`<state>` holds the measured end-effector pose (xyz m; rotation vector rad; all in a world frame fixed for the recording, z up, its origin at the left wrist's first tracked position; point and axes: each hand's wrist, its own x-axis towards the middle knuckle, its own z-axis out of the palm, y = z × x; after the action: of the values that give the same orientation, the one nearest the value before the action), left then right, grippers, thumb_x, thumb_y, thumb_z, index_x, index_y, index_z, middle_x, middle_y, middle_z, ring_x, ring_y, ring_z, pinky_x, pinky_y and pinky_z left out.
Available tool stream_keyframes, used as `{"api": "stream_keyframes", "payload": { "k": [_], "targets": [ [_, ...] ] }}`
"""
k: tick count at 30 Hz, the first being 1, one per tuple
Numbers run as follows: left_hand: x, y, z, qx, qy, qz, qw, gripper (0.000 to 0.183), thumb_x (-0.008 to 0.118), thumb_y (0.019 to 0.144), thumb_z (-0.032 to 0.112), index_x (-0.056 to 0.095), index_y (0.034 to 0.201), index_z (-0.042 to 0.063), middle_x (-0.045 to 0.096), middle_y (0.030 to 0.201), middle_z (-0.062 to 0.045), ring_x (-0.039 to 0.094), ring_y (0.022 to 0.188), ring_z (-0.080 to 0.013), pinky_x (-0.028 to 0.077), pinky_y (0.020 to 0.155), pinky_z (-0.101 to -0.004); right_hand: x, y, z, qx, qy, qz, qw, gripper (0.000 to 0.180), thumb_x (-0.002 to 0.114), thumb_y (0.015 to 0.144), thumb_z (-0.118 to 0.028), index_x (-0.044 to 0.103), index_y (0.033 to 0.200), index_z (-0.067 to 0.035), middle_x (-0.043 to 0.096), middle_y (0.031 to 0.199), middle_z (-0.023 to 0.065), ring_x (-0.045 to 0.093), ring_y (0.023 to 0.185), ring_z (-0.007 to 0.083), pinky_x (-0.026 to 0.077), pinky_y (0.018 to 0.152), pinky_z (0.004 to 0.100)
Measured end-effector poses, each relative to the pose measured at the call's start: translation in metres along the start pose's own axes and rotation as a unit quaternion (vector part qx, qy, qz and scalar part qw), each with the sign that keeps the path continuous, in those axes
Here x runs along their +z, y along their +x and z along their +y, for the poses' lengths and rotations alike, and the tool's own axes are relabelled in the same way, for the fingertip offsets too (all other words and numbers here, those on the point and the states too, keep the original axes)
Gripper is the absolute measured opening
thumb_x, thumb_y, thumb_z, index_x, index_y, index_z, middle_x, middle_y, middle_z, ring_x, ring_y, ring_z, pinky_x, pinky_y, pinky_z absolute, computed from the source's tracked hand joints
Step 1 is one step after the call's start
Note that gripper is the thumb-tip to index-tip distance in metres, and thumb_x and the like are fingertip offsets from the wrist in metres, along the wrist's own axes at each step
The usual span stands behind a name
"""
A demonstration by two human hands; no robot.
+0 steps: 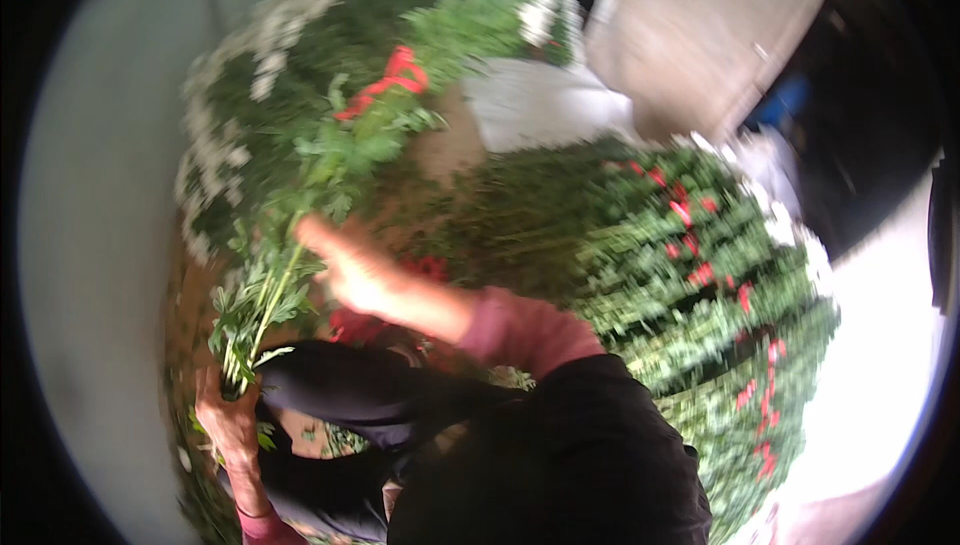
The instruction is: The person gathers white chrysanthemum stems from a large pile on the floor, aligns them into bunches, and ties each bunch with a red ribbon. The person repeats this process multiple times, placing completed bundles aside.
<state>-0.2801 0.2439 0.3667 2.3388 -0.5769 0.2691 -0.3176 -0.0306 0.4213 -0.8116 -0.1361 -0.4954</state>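
Observation:
A long bunch of green leafy stems (277, 286) runs slantwise before me, with a red ribbon (382, 87) tied around its upper part. My left hand (225, 414) is closed around the cut stem ends at the lower left. Halfway up the bunch, my right hand (352, 275) is at the stems, a finger lying against them. Motion blurs this hand, and whether its fingers grip is unclear. White flowers (277, 34) with dark green foliage are heaped behind the bunch, partly hidden by it.
Several leafy bunches with red ties (690, 245) lie in rows at the right. A white sheet (547, 106) is spread beyond them, near a brown board (697, 27). Red material (360, 326) lies by my knee (337, 372). A pale wall (112, 245) rises at the left.

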Motion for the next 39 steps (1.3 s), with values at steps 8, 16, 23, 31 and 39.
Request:
{"api": "stream_keyframes", "payload": {
  "k": [8, 16, 23, 31, 39],
  "targets": [
    [0.076, 0.028, 0.123, 0.091, -0.196, -0.262, 0.940, 0.082, 0.087, 0.070, 0.005, 0.043, 0.140, 0.002, 0.068, 0.115, -0.014, 0.062, 0.101, -0.0206, 0.049, 0.092, -0.0338, -0.085, -0.028, -0.086, -0.131, -0.233, 0.177, 0.947, 0.054, 0.066, 0.097, -0.039, 0.051, 0.122, 0.006, 0.062, 0.107, 0.0060, 0.052, 0.098, 0.0138, 0.047, 0.088, 0.0330],
    [0.134, 0.077, 0.128, 0.240, -0.346, -0.235, 0.876, 0.090, 0.069, 0.078, -0.007, 0.030, 0.157, 0.013, 0.053, 0.138, -0.015, 0.055, 0.122, -0.0256, 0.049, 0.095, -0.0359, -0.087, -0.163, -0.332, -0.354, -0.514, 0.425, 0.656, 0.030, 0.064, 0.095, -0.023, 0.059, 0.111, 0.001, 0.065, 0.092, 0.0048, 0.056, 0.079, 0.0114, 0.049, 0.070, 0.0308],
    [0.274, 0.123, -0.161, 0.012, 0.036, -0.152, 0.988, 0.054, 0.064, 0.094, 0.013, 0.048, 0.145, 0.008, 0.069, 0.105, -0.013, 0.067, 0.096, -0.0231, 0.054, 0.081, -0.0368, -0.118, -0.383, -0.409, -0.272, -0.696, 0.611, 0.259, 0.044, 0.059, 0.096, -0.025, 0.049, 0.127, 0.005, 0.066, 0.096, 0.0179, 0.064, 0.081, 0.0278, 0.053, 0.076, 0.0404],
    [0.253, -0.020, -0.162, -0.033, 0.077, -0.426, 0.901, 0.050, 0.064, 0.094, 0.013, 0.050, 0.142, 0.007, 0.069, 0.103, -0.011, 0.066, 0.092, -0.0212, 0.053, 0.077, -0.0348, -0.280, -0.556, -0.283, 0.040, -0.577, 0.767, 0.280, 0.073, 0.061, 0.093, -0.033, 0.025, 0.144, 0.005, 0.064, 0.110, 0.0328, 0.062, 0.104, 0.0497, 0.050, 0.087, 0.0529],
    [0.224, -0.026, -0.138, -0.016, 0.073, -0.467, 0.881, 0.047, 0.065, 0.093, 0.012, 0.053, 0.138, 0.007, 0.069, 0.100, -0.010, 0.066, 0.088, -0.0193, 0.053, 0.072, -0.0328, -0.335, -0.524, -0.253, 0.063, -0.552, 0.783, 0.279, 0.070, 0.057, 0.094, -0.040, 0.033, 0.137, 0.010, 0.066, 0.105, 0.0315, 0.064, 0.100, 0.0486, 0.050, 0.087, 0.0526]
  ]
}}
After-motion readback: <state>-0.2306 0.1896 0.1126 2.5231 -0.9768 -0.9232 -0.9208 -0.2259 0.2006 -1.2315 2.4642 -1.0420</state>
